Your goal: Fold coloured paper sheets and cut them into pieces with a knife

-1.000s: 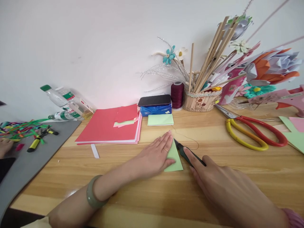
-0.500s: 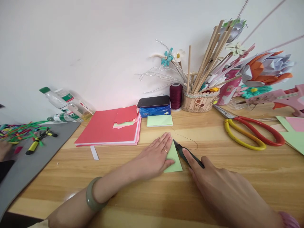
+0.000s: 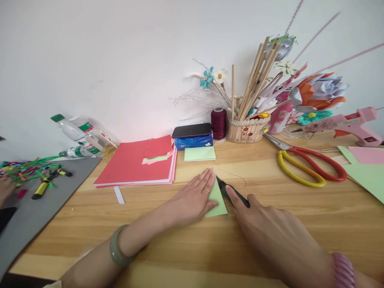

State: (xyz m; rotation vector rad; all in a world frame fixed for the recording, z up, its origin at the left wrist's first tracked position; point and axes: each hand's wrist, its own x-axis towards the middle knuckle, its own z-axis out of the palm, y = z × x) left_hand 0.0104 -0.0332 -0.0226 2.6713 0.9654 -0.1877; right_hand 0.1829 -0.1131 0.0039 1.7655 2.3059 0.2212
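Left hand (image 3: pixel 195 196): flat, fingers spread, pressing green paper (image 3: pixel 218 199) to wooden table (image 3: pixel 270 208).
Green paper: under left palm, right edge against dark tool (image 3: pixel 232 193).
Right hand (image 3: pixel 270 232): forefinger laid along dark tool, pinning it down, not clenched.
Risk: likely paper slip or crooked line if left palm eases; fingertip close to tool edge.

Soft, even daylight fills the scene, bright on the white wall (image 3: pixel 120 48), with a faint pinkish cast above the red paper stack (image 3: pixel 135 162). Shadows are weak. A pale sheen lies on the wooden table (image 3: pixel 90 244) near the bottom left. The wide lens bends the edges, and the far left corner looks slightly soft, perhaps out of focus.
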